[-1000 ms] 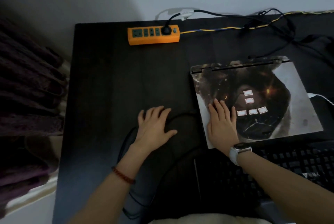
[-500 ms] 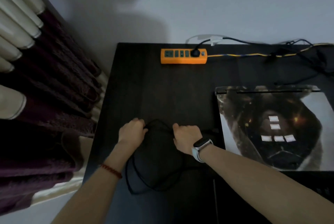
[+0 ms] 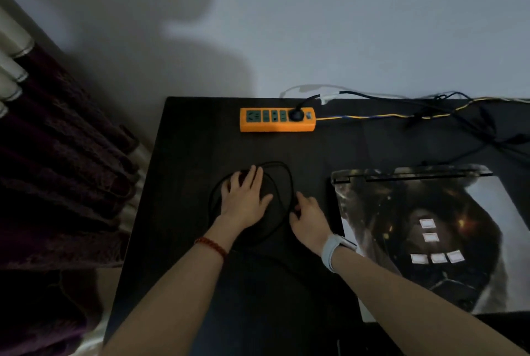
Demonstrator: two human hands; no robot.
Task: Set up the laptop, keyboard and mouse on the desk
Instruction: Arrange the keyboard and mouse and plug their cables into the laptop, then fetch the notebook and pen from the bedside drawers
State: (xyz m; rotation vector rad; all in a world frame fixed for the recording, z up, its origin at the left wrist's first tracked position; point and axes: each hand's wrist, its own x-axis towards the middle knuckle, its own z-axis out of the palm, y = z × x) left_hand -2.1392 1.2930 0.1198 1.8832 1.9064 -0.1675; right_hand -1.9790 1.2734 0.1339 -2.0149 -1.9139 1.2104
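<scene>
On the desk (image 3: 183, 154) lie one closed laptop (image 3: 430, 241) at three o'clock and one power strip (image 3: 277, 119) at twelve; left hand (image 3: 243, 200) flat, fingers spread, right hand (image 3: 308, 219) pinching a cable (image 3: 282, 172).

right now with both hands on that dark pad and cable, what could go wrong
The black cable loops loosely around the left hand; moving the hand could snag it. The right hand is pinching that cable close to the closed laptop, so a tug may drag it against the laptop's edge. The dim light makes the dark pad and cable hard to see on the black desk.
</scene>
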